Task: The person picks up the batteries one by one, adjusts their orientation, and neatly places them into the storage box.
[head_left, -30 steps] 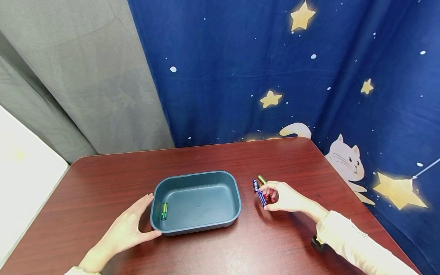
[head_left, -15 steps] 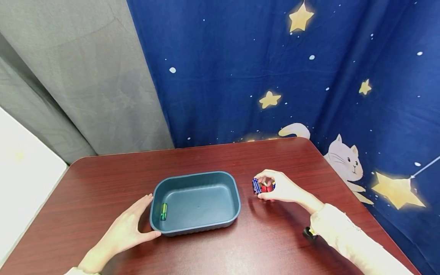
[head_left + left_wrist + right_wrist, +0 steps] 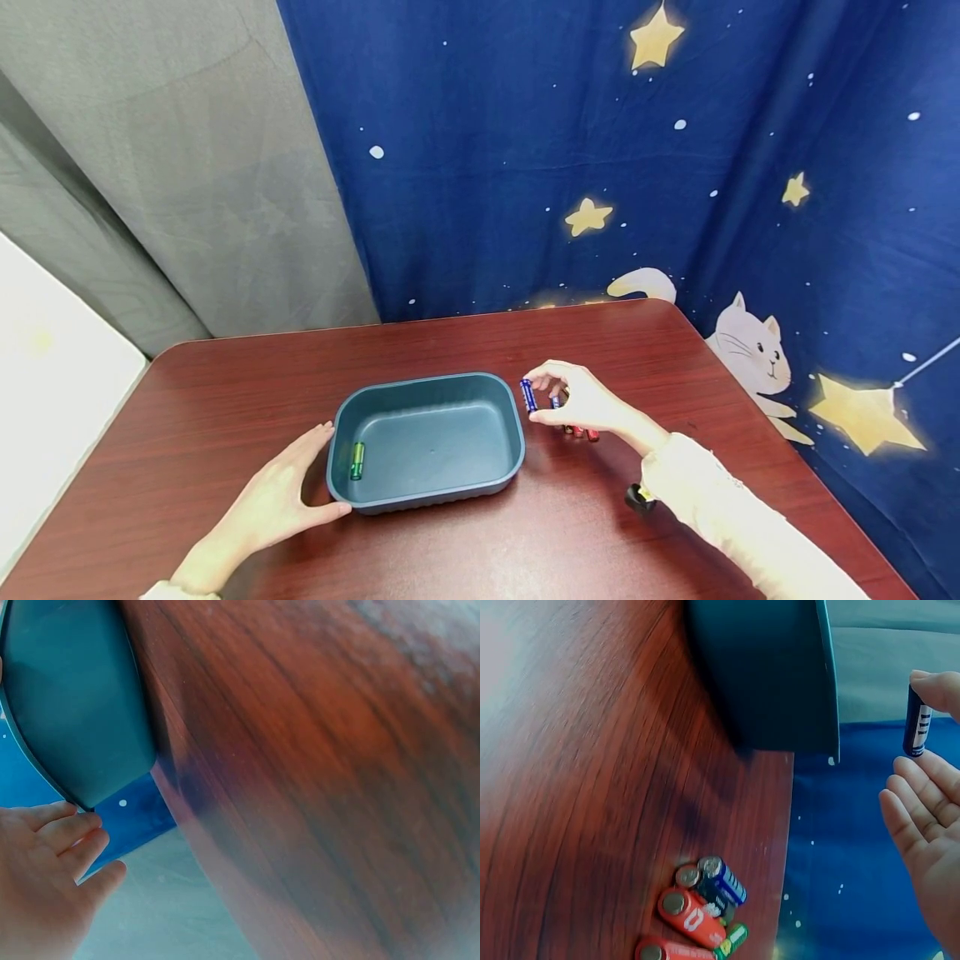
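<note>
My right hand (image 3: 581,402) pinches a blue battery (image 3: 529,397) between thumb and fingertips, just off the right rim of a dark teal tray (image 3: 427,498). In the right wrist view this battery (image 3: 916,724) shows a white label with dark print. One green battery (image 3: 357,461) lies inside the tray near its left wall. At the tray's left front corner my left hand (image 3: 272,502) rests with fingers extended along the side and the thumb at the front. The left wrist view shows its fingers (image 3: 79,825) against the tray's rim.
Several batteries lie on the brown table (image 3: 450,554) right of the tray, partly behind my right hand: red batteries (image 3: 691,915), a blue battery (image 3: 724,881) and a green battery (image 3: 733,940). A star-patterned blue curtain (image 3: 480,167) and a grey curtain (image 3: 187,167) hang beyond the table.
My right hand has lifted a blue battery from the pile and carried it left towards the tray's right rim. The left hand, tray and green battery have stayed in place.
</note>
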